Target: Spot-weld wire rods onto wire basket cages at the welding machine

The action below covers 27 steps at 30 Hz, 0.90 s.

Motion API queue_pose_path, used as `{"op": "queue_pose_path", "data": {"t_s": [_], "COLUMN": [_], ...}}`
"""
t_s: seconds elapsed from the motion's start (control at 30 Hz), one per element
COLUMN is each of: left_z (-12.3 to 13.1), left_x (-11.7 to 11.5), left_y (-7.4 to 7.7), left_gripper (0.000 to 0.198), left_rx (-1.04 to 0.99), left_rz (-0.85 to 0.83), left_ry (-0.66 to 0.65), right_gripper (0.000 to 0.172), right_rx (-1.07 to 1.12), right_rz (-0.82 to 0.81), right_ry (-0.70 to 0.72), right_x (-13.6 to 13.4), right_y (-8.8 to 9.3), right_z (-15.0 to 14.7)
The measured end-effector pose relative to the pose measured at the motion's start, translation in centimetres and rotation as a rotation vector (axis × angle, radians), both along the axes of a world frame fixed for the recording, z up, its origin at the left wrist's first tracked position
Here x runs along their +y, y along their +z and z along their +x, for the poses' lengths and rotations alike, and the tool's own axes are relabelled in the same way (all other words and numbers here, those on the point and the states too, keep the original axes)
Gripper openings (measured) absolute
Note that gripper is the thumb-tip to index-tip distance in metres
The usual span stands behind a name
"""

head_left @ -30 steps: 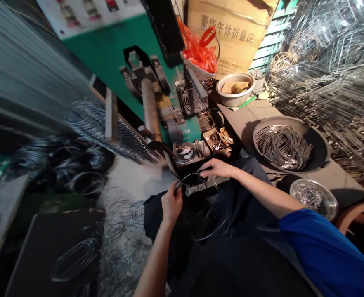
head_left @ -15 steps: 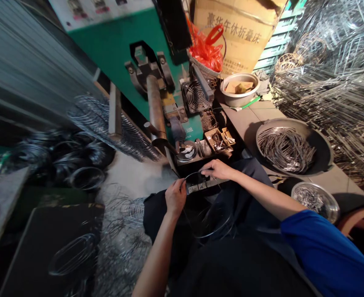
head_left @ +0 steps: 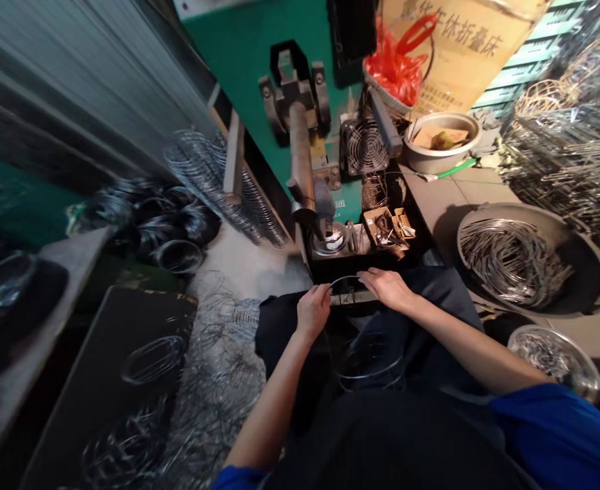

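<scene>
A thin metal wire hoop [head_left: 344, 278] arches between my hands above my lap, and its lower curve hangs down over my dark trousers. My left hand [head_left: 313, 312] pinches the hoop on its left side, fingers closed. On the right side, my right hand [head_left: 388, 287] grips the same wire between thumb and fingers. Just beyond the hands are a green machine [head_left: 228, 58] with a thick metal rod [head_left: 301, 153] and a small round dish [head_left: 330, 238] below the rod.
A wide pan [head_left: 590, 272] of bent wires stands at right, with a metal bowl [head_left: 588, 381] of small metal pieces nearer me. Wire coils [head_left: 177, 255] and a dark board [head_left: 101, 354] with wire loops lie at left. Bundled wires [head_left: 580, 156] fill the back right.
My view has turned left, so the scene sits further right and the left-hand bench shows more. Both hands still hold the wire hoop, its arch now slightly flatter between them.
</scene>
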<state>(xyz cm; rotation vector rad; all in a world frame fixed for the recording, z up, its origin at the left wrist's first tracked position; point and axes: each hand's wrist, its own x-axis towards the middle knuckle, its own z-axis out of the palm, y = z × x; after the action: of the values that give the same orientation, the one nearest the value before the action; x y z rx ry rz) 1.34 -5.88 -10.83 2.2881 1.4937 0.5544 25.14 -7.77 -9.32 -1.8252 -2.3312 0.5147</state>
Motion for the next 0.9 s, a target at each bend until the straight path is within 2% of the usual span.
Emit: {"op": "queue_pose_path", "data": {"t_s": [0.23,0.33,0.5,0.7,0.9], "left_z": [0.6,0.9,1.0,0.4,-0.5], "left_x": [0.0,0.3,2.0,4.3,6.0], "left_y": [0.4,1.1,3.8,7.7,9.4], "left_gripper": [0.025,0.025,0.022,0.022,0.019], "left_rx": [0.139,0.207,0.262,0.242,0.179], "left_rz": [-0.061,-0.089,-0.088,0.002,0.071], "left_ry": [-0.041,-0.053,-0.067,-0.091,-0.102], "right_gripper": [0.038,0.038,0.043,0.045,0.034], "right_rx": [-0.201,-0.255,-0.351,-0.381,-0.303], "right_rz": [-0.042,-0.036,0.008,0.078,0.109], "right_ry": [0.047,0.08,0.089,0.103,0.153], "right_x": [0.0,0.3,1.9,4.2,6.4], "right_y": [0.7,0.9,2.4,6.5,9.2], "right_z": [-0.5,-0.7,-1.0,-1.4,-1.5]}}
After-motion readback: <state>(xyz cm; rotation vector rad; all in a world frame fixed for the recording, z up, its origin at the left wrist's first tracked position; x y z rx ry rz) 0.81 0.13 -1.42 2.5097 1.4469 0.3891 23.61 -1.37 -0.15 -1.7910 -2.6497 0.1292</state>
